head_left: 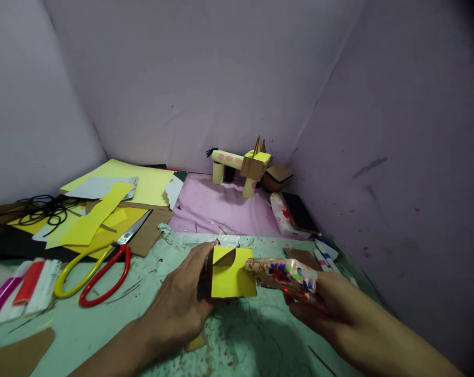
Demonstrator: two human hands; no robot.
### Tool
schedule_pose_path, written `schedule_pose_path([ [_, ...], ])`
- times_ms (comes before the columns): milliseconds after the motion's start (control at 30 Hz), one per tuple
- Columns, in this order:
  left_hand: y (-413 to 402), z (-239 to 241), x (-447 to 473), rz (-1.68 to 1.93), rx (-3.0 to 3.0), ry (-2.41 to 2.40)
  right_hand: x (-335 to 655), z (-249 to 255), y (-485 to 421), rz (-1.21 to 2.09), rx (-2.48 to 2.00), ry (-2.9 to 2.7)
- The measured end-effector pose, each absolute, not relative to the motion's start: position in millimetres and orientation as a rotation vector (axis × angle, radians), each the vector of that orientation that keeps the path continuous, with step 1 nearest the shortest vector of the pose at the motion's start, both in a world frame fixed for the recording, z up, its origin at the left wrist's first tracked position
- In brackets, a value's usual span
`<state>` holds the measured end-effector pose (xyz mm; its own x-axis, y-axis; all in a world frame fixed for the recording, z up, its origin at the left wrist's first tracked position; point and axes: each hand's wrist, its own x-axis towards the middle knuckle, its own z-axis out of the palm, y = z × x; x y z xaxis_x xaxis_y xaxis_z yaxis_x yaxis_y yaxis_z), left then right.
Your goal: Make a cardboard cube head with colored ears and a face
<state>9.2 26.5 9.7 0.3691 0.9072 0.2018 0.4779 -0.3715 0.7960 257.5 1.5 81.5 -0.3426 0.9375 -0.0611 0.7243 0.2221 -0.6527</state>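
My left hand (182,303) grips the left side of a small yellow paper-covered cardboard piece (232,273) resting on the pale green work surface (103,330). Wrapped round a floral-patterned glue gun (284,275) is my right hand (331,314); the gun's nozzle touches the right edge of the yellow piece. A brown cardboard flap shows at the top of the yellow piece.
Scissors (99,272) with a red and a yellow handle lie to the left. Yellow paper sheets (103,209), brown cardboard and black cord (40,207) sit behind them. A cardboard animal figure (242,167) stands on pink cloth (221,207) at the back. Markers (325,251) lie at the right.
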Motion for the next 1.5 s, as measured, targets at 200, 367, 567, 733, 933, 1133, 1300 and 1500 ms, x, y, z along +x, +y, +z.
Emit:
schedule_pose_path([
  [200,27,12,10,0.869,1.975,1.184,267,79,1,0.880,-1.520,-2.076],
  [367,27,11,10,0.844,1.947,1.201,272,77,2,0.943,-1.529,-1.971],
  [567,27,9,10,0.877,1.934,1.190,266,80,-1,1.000,-1.591,-1.948],
  [733,27,10,10,0.884,1.917,1.163,262,77,-1,0.981,-1.604,-1.980],
  [933,26,11,10,0.873,1.927,1.154,255,77,1,0.964,-1.584,-2.043],
  [1133,28,17,11,0.872,1.818,1.184,260,78,4,1.072,-1.532,-1.831],
  [1300,34,13,11,0.840,1.644,1.161,262,64,20,1.162,-1.427,-1.468],
  [1500,43,0,-7,0.747,1.599,1.328,239,34,49,1.264,-1.203,-1.031],
])
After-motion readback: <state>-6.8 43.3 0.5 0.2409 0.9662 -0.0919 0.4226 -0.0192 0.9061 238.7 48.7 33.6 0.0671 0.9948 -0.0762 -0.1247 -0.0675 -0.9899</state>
